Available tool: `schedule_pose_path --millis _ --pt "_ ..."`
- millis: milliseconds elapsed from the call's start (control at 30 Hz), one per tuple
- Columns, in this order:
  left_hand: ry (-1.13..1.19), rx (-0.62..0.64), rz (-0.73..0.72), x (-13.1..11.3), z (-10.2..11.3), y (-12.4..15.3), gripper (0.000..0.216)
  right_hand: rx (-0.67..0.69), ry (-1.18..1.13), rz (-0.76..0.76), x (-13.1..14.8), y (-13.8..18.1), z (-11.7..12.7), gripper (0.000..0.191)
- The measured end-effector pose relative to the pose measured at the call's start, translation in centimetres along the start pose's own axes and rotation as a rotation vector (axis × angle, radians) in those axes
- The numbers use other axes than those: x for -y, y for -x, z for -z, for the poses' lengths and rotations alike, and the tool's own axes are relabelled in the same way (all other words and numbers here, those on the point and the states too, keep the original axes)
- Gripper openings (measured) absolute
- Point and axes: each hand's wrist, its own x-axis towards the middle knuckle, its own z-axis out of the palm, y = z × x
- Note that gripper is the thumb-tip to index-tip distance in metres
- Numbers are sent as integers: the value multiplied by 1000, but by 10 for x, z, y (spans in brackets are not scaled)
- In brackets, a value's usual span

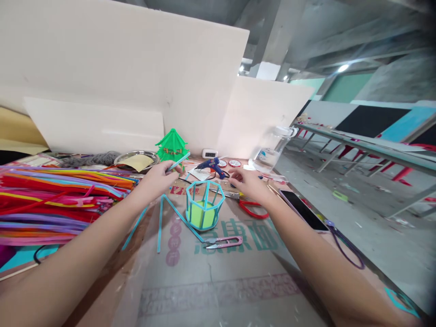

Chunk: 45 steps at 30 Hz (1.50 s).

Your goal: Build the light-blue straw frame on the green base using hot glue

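My left hand [157, 180] is closed on a short blue pipe-cleaner piece [179, 161], holding it up above the table. My right hand [248, 182] reaches forward with fingers spread, holding nothing, close to the blue glue gun [213, 166]. Between my hands stands a small cage-like frame of blue pipe cleaners with a green base [203, 205]. Long blue pipe cleaners [160, 223] lie bent beside it. Pink thread snips [225, 242] rest in front of the frame.
A big pile of coloured pipe cleaners [57, 200] fills the left side. Red-handled scissors [252, 209], a phone [304, 210], a green paper tree [173, 145], a metal dish [136, 160] and a clear bottle [272, 152] stand around. The table's right edge [340, 245] drops to the floor.
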Motion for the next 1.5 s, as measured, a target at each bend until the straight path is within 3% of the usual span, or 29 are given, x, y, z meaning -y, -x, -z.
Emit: schedule_pose_path --millis 167,333,533,667,833,1000,1133,1267,1333,1500 --pt "232 41 146 32 -19 15 23 37 -47 -78 -18 -43 -26 41" --pt "356 244 168 44 -30 46 31 54 -114 -82 -29 -70 -51 58" --pt "337 266 133 41 -38 44 33 62 -116 -149 -24 -89 -72 44" --pt "330 207 116 41 -44 43 26 13 -166 -216 -24 -94 -77 30" --pt "318 186 171 44 -46 46 22 -79 -269 -244 -28 -92 -63 26" --pt "323 171 171 47 -51 48 20 -59 -367 -232 -11 -82 -34 24" --pt "324 150 153 45 -47 49 27 -79 -448 -91 12 -61 -2 24" --pt "335 49 174 43 -38 50 50 -31 -417 29 22 -33 27 27" --pt "326 30 181 45 -38 50 50 48 -454 46 23 -20 34 35" --pt "213 169 114 49 -47 49 31 136 -325 153 28 0 32 45"
